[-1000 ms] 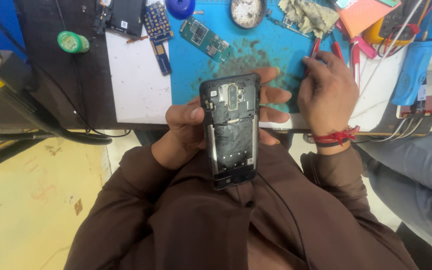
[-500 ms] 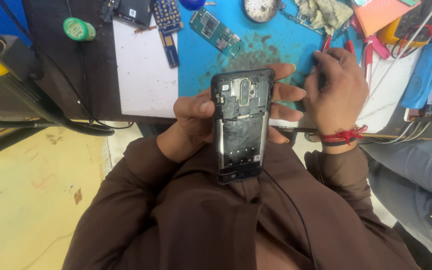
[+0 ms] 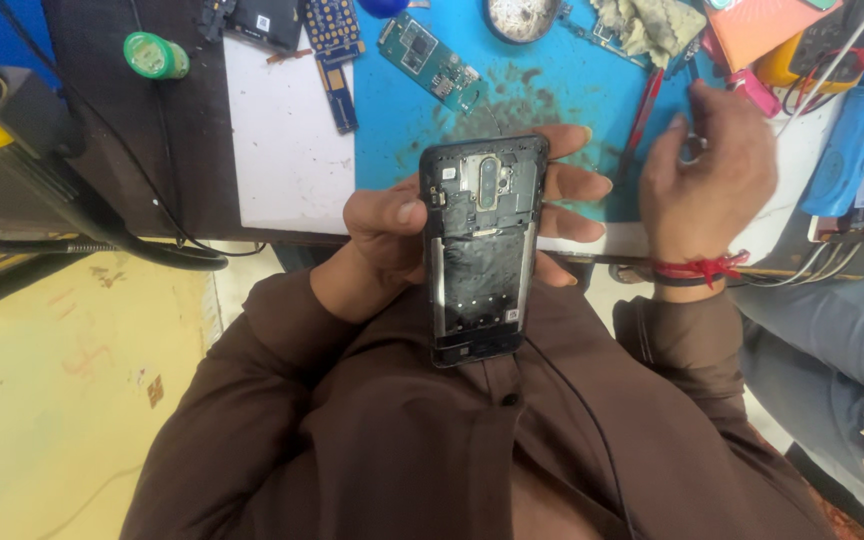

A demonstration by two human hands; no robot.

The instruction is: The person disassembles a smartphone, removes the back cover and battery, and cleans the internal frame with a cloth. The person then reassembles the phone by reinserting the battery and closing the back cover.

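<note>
My left hand (image 3: pixel 392 235) holds an opened black phone (image 3: pixel 480 250) upright above my lap, its back cover off and the inner frame and camera module showing. The thumb lies on the phone's left edge and the fingers wrap round the right side. My right hand (image 3: pixel 707 175) is over the blue work mat (image 3: pixel 552 80), fingers curled near a red-handled tool (image 3: pixel 642 115); whether it grips anything small I cannot tell. A red thread is tied round that wrist.
On the mat lie a green circuit board (image 3: pixel 430 60), a blue flex board (image 3: pixel 334 55), a round dish (image 3: pixel 522 15) and a rag (image 3: pixel 647 25). A white sheet (image 3: pixel 287 140), a green tape roll (image 3: pixel 152 55), orange and blue items at right. Another person's grey-clad leg (image 3: pixel 832 340) is to my right.
The view has shifted so the table sits higher. My right hand has lifted off the mat's edge and moved up and right toward the tools. The phone stays in my left hand.
</note>
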